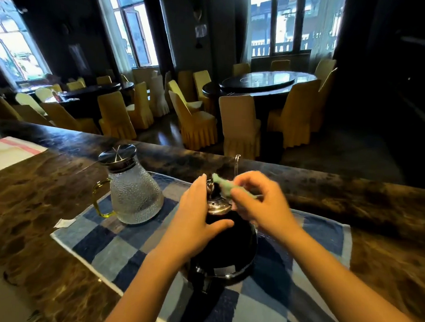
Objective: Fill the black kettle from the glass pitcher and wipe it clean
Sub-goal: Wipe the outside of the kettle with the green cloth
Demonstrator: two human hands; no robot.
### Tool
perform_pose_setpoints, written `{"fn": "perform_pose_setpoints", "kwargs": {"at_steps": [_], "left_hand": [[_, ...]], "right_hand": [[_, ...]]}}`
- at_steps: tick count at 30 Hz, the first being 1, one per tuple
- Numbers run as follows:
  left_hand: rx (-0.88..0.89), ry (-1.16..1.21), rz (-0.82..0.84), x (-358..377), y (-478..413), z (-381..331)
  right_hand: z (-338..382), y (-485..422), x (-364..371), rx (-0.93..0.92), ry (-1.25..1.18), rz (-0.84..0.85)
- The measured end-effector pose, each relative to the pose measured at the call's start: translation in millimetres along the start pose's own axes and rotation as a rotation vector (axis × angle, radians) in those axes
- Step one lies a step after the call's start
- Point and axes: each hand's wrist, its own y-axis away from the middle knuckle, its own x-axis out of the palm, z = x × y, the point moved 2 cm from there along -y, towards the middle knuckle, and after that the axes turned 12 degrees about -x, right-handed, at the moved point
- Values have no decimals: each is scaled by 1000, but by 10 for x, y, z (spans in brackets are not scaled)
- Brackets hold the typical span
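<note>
The black kettle stands on a blue checked towel, its shiny metal lid on top. My left hand grips the kettle's upper body from the left. My right hand pinches a small pale green cloth against the lid's knob; the hand is blurred. The textured glass pitcher, with a metal lid and a yellow-green handle, stands on the towel to the kettle's left, a little water at its bottom.
A dark marble counter holds everything, with a raised ledge behind. A white cloth with a pink stripe lies at the far left. Beyond are dining tables and yellow-covered chairs.
</note>
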Motion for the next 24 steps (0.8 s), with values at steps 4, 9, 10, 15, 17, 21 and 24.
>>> {"fn": "perform_pose_setpoints", "kwargs": {"at_steps": [4,9,10,15,17,21,24], "left_hand": [[-1,9,270,-281,-158,216],[-96,-17,249,-300,-292,116],[-100,-52,212,-269,-312,106],[-145,-109,342,-365,-427,35],[-139,-149,313,-345,-461,-25],[-107,10,152,-196,-341,57],[-97,95,126,-195,-292,163]], "right_hand": [[-116,-215,93,-31,107,122],[-173,-252,138,-27,103,98],[-155,-195,167,-50,108,102],[-465,-118,7,108,-95,31],[-707,-70,-120,249,-79,-147],[-912,-2,3,368,-166,-109],[-798,-96,153,270,-237,134]]}}
